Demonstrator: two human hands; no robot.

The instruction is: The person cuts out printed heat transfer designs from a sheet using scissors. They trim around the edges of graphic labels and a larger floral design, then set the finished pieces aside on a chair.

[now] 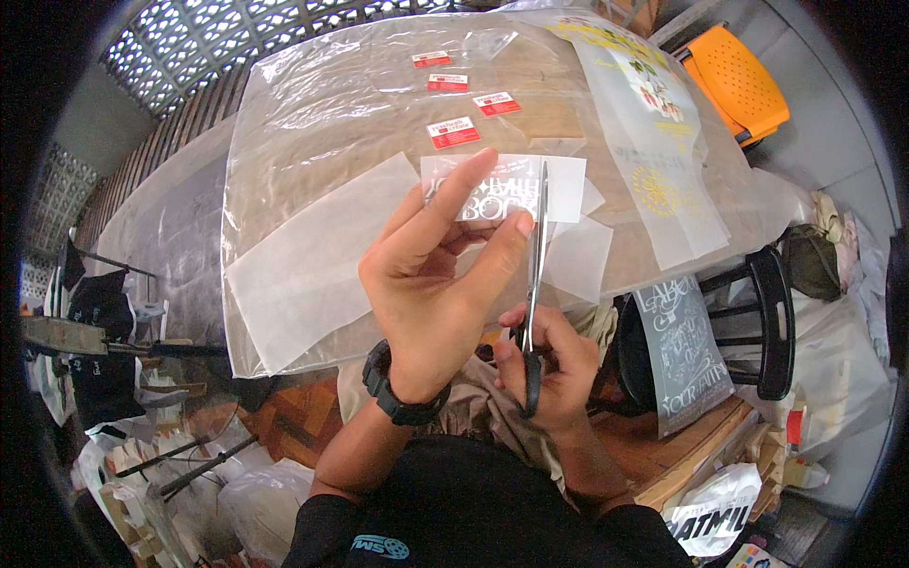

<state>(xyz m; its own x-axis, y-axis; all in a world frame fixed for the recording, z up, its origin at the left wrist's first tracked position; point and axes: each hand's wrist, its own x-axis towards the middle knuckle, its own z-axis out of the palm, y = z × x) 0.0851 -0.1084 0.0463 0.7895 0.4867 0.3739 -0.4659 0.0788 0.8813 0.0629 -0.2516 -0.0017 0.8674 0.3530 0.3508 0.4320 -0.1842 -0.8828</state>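
My left hand [426,256], with a black watch on the wrist, pinches a small piece of film [459,185] printed with white lettering. A plain white strip [566,189] extends from its right side. In my right hand [559,364] is a pair of scissors [536,275] with black handles, blades pointing away from me. The blades stand upright across the piece near its right part, just beyond the lettering. Whether they are fully closed I cannot tell. Beneath, on the plastic-covered table [312,170], lie a large translucent sheet [312,265] and smaller translucent pieces [578,256].
Several red and white cards [453,133] lie farther back on the table. A long translucent sheet with yellow print [653,142] runs down its right side. An orange chair [739,80] stands at the far right, a black chair [772,327] nearer, with a printed grey sheet [686,360] on it.
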